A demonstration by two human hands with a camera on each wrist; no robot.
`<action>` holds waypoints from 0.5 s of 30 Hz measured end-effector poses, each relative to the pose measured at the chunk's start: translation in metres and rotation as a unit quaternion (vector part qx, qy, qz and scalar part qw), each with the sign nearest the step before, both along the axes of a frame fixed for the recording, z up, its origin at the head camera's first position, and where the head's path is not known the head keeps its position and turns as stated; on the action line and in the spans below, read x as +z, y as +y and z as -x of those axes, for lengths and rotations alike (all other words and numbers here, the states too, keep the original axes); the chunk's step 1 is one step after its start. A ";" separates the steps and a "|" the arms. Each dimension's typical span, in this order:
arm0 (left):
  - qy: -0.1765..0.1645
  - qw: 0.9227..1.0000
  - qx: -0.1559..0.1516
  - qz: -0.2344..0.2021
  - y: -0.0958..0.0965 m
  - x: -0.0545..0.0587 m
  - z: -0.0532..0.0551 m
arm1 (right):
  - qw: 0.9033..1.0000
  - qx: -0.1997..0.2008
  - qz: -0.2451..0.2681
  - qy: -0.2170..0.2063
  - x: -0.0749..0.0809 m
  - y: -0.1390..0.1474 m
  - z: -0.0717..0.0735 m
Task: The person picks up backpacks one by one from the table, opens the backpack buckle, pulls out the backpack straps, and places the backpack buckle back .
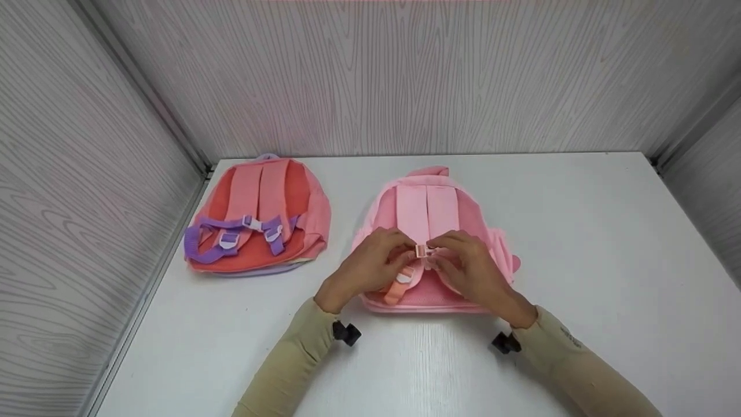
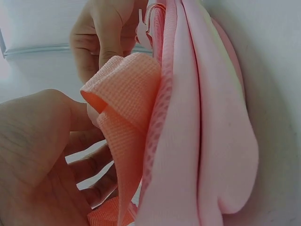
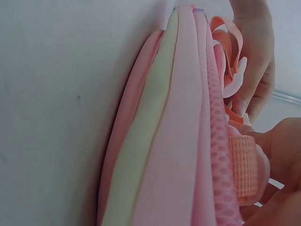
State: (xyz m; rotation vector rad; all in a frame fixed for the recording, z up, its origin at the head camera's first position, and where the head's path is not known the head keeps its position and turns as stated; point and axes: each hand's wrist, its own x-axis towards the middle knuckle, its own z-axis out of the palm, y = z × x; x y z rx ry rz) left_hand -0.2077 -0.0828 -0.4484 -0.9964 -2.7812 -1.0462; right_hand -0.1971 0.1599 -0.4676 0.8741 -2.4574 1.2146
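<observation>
A pink backpack (image 1: pixel 431 289) lies flat on the white table with its shoulder straps facing up. Over its middle, a small pale strap buckle (image 1: pixel 422 251) is held between both hands. The left hand (image 1: pixel 376 260) pinches the buckle's left side with thumb and fingers, while the right hand (image 1: pixel 469 266) pinches it from the right. An orange webbing strap (image 2: pixel 124 94) loops up beside the left palm in the left wrist view. Below the left hand sits a white strap adjuster (image 1: pixel 405 275). Fingers partly cover the buckle's ends.
To the left lies a second backpack (image 1: pixel 217 200), coral and pink, with purple webbing (image 1: pixel 205 255) and a fastened white buckle (image 1: pixel 252 223) across its straps. Grey wood-grain panels (image 1: pixel 405 75) rise behind the table (image 1: pixel 602 231) and on both sides.
</observation>
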 end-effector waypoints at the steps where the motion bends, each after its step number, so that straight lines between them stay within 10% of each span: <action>1: -0.001 1.000 0.001 -0.008 0.000 0.000 0.000 | 1.000 -0.001 -0.001 0.003 0.000 0.000 0.000; 15: -0.095 0.992 0.016 -0.082 -0.001 -0.002 0.002 | 1.000 0.002 -0.003 0.000 0.002 0.001 0.000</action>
